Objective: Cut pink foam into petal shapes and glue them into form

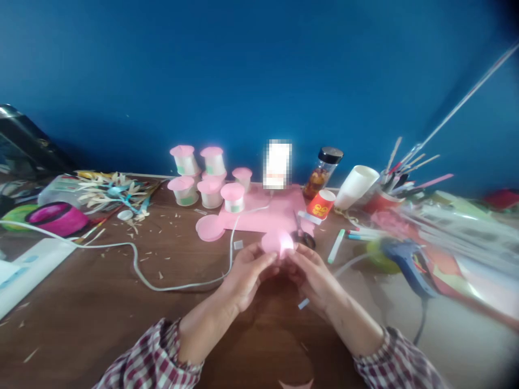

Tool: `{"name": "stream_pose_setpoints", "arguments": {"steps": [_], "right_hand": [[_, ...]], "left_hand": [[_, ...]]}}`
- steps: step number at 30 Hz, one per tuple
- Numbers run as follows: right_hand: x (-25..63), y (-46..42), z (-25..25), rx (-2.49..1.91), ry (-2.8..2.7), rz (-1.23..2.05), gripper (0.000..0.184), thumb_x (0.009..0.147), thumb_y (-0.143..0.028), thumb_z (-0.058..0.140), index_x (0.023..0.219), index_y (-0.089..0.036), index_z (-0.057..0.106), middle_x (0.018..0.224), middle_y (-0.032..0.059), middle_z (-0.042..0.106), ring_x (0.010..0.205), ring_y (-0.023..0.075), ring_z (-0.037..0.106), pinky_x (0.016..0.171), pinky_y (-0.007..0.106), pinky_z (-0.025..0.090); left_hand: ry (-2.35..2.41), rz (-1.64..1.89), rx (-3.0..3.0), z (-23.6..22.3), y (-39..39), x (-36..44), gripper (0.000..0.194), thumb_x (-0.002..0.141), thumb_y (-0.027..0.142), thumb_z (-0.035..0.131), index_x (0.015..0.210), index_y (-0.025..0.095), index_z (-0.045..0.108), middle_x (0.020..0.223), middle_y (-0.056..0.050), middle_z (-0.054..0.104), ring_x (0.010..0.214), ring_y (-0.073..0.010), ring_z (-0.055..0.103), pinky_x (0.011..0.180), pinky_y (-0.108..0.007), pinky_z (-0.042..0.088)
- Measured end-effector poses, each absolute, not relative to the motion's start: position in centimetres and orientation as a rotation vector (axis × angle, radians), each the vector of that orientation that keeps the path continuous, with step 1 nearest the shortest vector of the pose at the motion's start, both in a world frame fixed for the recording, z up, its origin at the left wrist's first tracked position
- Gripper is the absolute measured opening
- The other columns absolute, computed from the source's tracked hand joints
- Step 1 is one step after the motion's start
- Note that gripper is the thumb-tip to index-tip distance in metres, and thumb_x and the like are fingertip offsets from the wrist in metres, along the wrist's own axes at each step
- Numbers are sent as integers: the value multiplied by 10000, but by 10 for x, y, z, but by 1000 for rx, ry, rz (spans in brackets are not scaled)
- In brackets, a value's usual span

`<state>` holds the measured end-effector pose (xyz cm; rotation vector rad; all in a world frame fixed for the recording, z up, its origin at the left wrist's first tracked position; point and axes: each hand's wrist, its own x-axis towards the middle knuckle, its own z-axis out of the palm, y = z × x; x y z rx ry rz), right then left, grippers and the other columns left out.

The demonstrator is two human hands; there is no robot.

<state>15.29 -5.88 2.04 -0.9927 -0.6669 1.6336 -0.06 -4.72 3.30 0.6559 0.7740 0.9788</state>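
Both my hands meet over the middle of the brown table. My left hand and my right hand pinch a small pink round paper piece between their fingertips, held just above the tabletop. Whether a cup sits under the pink piece is hidden by my fingers. A stack of pink paper discs lies to the left of my hands. A pink paper sheet lies behind them, with scissors on its near edge.
Several white cups with pink lids stand at the back. A white cable crosses the table on the left. A blue glue gun lies right. A red paper cup, a jar, markers and sticks are nearby.
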Motion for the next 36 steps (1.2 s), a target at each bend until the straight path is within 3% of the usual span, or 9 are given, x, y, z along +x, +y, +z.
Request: {"name": "stream_pose_setpoints", "arguments": {"steps": [12,36], "right_hand": [[151,-58,20,-1002,-699,1596,230,681,-313,798,674,-160,627,525,-61,518,454,40,382,437,163,292],[150,-59,19,-997,-690,1596,236,663,-302,816,704,-159,633,541,-58,535,452,35,396,428,152,293]], "left_hand": [[723,970,689,35,-48,1,326,711,200,759,1019,132,676,943,-68,684,821,-125,613,728,-220,488],[725,998,682,34,-48,2,279,689,178,766,948,114,685,827,-59,677,707,-104,583,690,-232,467]]}}
